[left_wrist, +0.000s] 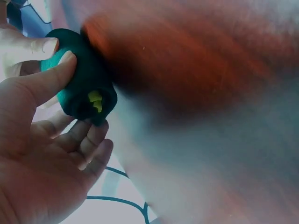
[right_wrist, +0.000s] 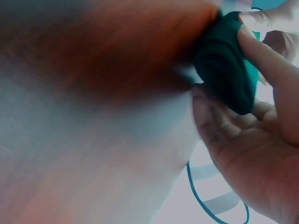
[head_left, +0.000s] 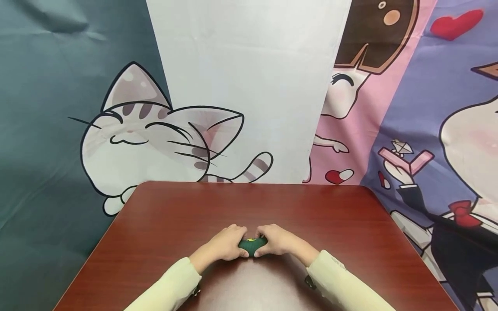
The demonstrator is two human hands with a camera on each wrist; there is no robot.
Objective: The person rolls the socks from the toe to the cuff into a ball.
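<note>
Head view shows one dark green, short roll of soft-looking cloth (head_left: 252,247) with a small yellow mark (head_left: 250,239), at the lower centre of the frame. It is on or just above the reddish-brown, glossy, wood-like surface (head_left: 175,207); which of these, I cannot tell.

Both hands hold it. The left hand (head_left: 228,243) grips its left end and the right hand (head_left: 277,240) grips its right end; in the wrist views each thumb presses on the cloth, and the other fingers are bent below it. The hands are near each other, with the roll between them.

In my judgement the roll is light, soft and not fragile, and it should not slip much. However, layers of folded cloth show at its ends, so it may loosen if the hold is weak. A good hold seems to be at both ends, thumbs on one side and fingers on the other, with even pressure.

By count, there are one roll, two hands, two pale cream sleeves (head_left: 167,286), one surface, and one printed cat (head_left: 144,147) on the backdrop at the left of the frame.
</note>
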